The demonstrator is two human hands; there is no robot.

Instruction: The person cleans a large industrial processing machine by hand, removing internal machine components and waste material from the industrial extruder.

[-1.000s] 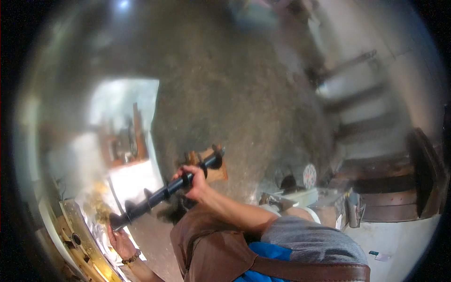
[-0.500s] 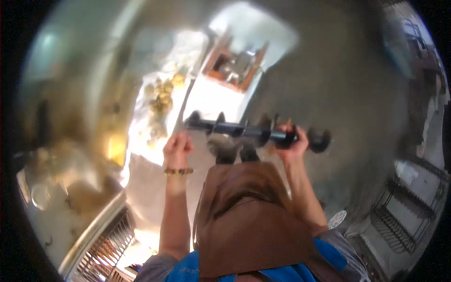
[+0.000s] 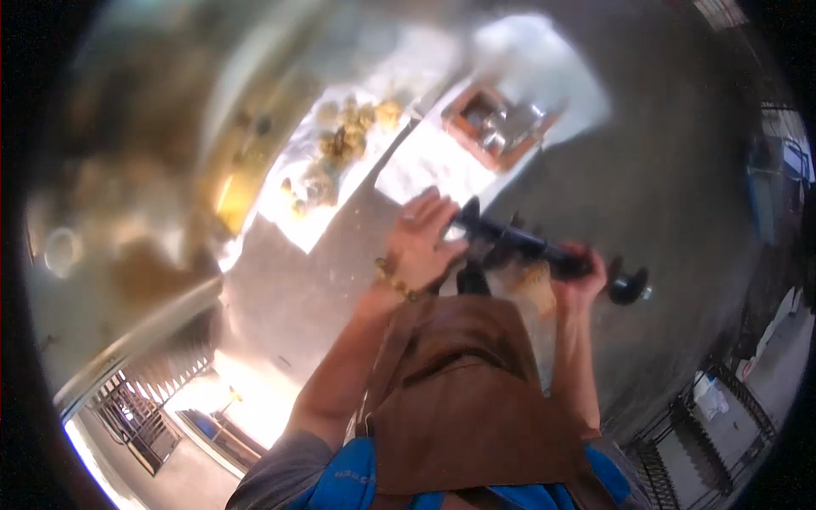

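Note:
A black auger screw, a shaft with spiral blades, lies across my view, sloping down to the right. My right hand is wrapped round its shaft near the right end, where a last blade and a small metal tip stick out past the fist. At the auger's left end is my left hand, fingers stretched out and thumb apart, right beside the end blade. A beaded bracelet circles the left wrist. Below both hands hangs the brown apron I wear.
On a white sheet ahead stands a reddish-brown box holding shiny metal parts. Several yellowish pieces lie on another bright sheet to the left. A large, blurred, curved metal machine fills the left side. Dark racks stand at lower right.
My left hand has gone from a closed shape to stretched fingers at the auger's end. The auger has tilted, its right end lower, and my view has shifted so the floor items appear farther right.

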